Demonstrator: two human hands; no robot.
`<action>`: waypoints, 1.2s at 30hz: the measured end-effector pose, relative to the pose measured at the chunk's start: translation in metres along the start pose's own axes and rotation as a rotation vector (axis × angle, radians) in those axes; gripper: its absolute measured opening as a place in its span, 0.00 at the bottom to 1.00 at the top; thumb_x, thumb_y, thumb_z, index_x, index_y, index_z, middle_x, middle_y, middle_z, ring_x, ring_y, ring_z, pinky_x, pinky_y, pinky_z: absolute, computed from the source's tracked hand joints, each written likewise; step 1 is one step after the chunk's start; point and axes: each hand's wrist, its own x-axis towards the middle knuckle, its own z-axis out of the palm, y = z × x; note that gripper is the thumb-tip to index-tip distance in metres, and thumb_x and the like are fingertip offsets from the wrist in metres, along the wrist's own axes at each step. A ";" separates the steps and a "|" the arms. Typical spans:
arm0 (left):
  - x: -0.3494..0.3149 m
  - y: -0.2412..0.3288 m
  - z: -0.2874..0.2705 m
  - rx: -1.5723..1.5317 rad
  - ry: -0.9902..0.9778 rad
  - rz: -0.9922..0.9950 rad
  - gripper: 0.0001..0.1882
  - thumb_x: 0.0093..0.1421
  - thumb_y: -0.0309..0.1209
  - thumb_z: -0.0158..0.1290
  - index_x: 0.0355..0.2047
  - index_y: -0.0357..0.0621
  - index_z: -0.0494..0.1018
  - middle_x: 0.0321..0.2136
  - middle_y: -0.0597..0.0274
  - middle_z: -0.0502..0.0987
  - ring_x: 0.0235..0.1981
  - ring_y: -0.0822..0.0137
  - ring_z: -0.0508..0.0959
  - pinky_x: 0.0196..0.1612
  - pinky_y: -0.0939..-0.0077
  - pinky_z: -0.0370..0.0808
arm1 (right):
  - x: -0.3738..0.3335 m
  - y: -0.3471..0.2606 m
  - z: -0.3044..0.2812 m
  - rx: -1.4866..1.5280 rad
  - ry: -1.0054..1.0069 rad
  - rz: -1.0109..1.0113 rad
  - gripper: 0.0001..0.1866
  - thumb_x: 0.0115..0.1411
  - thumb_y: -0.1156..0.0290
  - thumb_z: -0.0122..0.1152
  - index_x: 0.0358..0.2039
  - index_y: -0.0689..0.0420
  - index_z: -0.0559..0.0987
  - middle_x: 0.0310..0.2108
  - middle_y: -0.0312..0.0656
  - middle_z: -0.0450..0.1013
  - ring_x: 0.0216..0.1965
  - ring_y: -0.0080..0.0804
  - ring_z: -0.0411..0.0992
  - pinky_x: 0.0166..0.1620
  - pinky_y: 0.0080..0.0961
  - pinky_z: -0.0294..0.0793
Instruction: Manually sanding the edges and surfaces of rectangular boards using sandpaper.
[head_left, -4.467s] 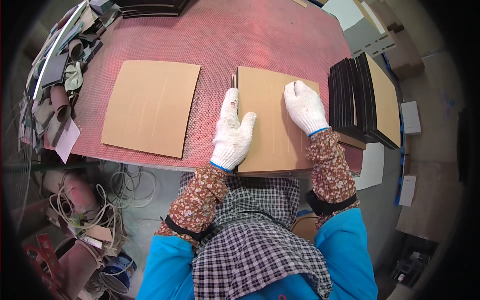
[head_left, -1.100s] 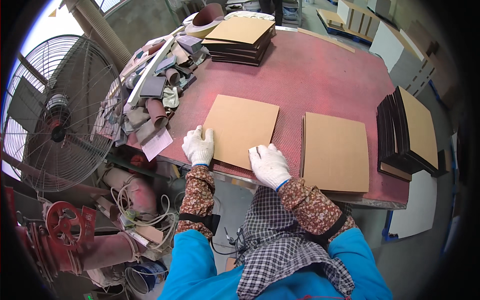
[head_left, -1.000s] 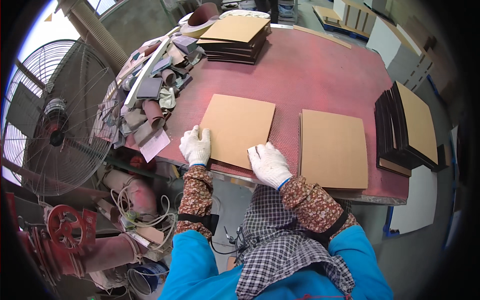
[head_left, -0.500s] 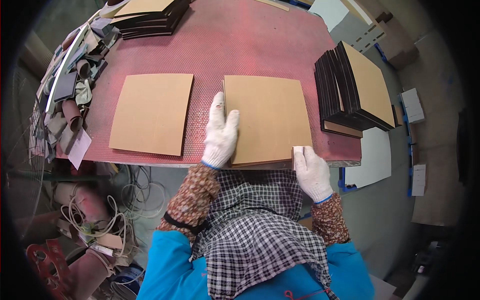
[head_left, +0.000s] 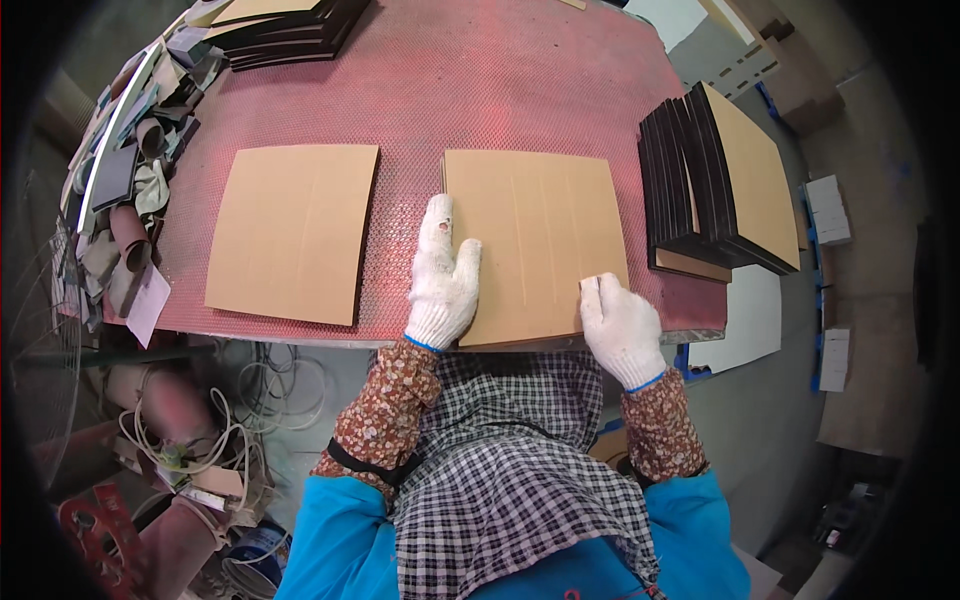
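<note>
A tan square board [head_left: 540, 240] lies in front of me at the table's near edge, with another board just showing beneath its left side. Along that left edge my left hand [head_left: 443, 275], in a white knitted glove, grips the board, its thumb on the top face. My right hand [head_left: 622, 325], gloved too, is closed at the lower right corner around a small sanding block [head_left: 588, 284], mostly hidden by the fingers. Faint pale lines run down the board's face. To the left lies a second tan board [head_left: 293, 235], untouched.
Dark-edged boards [head_left: 740, 190] stand stacked at the right, and another stack [head_left: 290, 35] sits at the far left. Sandpaper scraps [head_left: 130, 235] pile along the left side of the red textured table [head_left: 480, 80]. Cables [head_left: 285, 385] hang below the table's near edge.
My right hand has turned and shifted slightly up, covering more of the sanding block. Pale lines now show on the middle board. The left hand keeps its grip; the whole view has shifted a little.
</note>
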 end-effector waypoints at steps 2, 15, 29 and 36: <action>0.000 0.003 0.001 -0.079 0.000 -0.019 0.35 0.68 0.27 0.50 0.71 0.25 0.53 0.72 0.33 0.55 0.74 0.43 0.56 0.75 0.60 0.53 | 0.027 0.010 0.011 0.021 -0.008 0.043 0.12 0.72 0.63 0.46 0.42 0.57 0.75 0.34 0.48 0.76 0.28 0.50 0.79 0.29 0.48 0.79; -0.001 -0.004 0.003 -0.092 0.028 -0.001 0.34 0.68 0.27 0.50 0.71 0.25 0.53 0.72 0.33 0.56 0.74 0.43 0.56 0.76 0.59 0.53 | 0.141 0.015 -0.002 0.115 -0.067 0.241 0.26 0.73 0.52 0.38 0.48 0.61 0.78 0.44 0.61 0.80 0.46 0.62 0.78 0.52 0.56 0.75; -0.003 -0.004 0.004 -0.092 0.062 -0.020 0.32 0.69 0.27 0.49 0.70 0.27 0.56 0.71 0.36 0.59 0.74 0.48 0.58 0.75 0.61 0.55 | -0.026 -0.019 -0.011 0.201 -0.191 0.258 0.19 0.74 0.56 0.45 0.38 0.59 0.76 0.29 0.60 0.77 0.34 0.61 0.79 0.39 0.55 0.77; -0.006 -0.003 0.008 -0.090 0.083 -0.035 0.32 0.69 0.27 0.49 0.70 0.26 0.56 0.71 0.37 0.58 0.73 0.47 0.58 0.75 0.60 0.54 | -0.019 -0.036 -0.003 0.221 -0.006 0.133 0.16 0.73 0.57 0.48 0.41 0.57 0.77 0.27 0.56 0.78 0.30 0.58 0.79 0.34 0.52 0.78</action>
